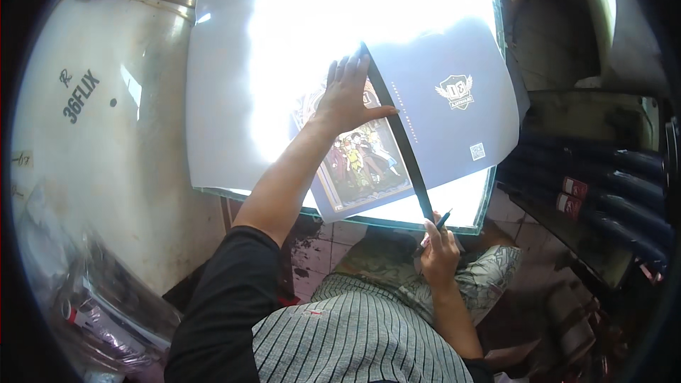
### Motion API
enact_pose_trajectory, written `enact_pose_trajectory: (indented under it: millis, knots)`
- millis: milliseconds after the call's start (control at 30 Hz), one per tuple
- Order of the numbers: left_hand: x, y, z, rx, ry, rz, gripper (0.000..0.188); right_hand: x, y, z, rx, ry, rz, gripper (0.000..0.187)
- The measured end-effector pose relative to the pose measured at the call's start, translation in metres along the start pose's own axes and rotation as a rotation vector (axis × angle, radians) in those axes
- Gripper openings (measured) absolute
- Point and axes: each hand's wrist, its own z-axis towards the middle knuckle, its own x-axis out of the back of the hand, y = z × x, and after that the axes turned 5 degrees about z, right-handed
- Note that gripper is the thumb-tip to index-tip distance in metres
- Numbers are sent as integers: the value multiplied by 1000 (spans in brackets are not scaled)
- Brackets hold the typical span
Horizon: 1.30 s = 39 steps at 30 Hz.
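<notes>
My left hand (347, 96) lies over a printed sheet with its fingers stretched out and its thumb on a long black straight strip, like a ruler (404, 145). This strip runs slantwise across the sheet, from beside my fingertips down toward my body. The sheet (461, 128) is blue with a pale crest on its right part and a colourful group of drawn figures on its left part. At the strip's near end, my right hand (441, 259) is closed round a slim dark pen-like tool (445, 218). Whether it is a pen or a knife I cannot make out.
Under the sheet is a brightly glowing glass-topped table (461, 206), with a large white sheet (220, 113) on its left part. A white panel (135, 149) stands at left, above plastic-wrapped goods (106, 319). Dark blue rolls (610, 184) lie at right.
</notes>
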Motion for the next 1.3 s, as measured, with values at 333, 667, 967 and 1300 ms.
enact_pose_trajectory:
  millis: [333,667,967,1300]
  knots:
    - [-4,1,4,-18,25,73,127,-2,2,0,-64,-9,23,52]
    - [-5,0,2,18,-14,77,128,-7,3,-4,-62,27,96,51]
    - [-5,3,4,8,-26,115,125,-4,1,-1,-85,11,167,49]
    - [-10,1,5,4,-22,126,126,-7,3,-4,-103,3,174,48]
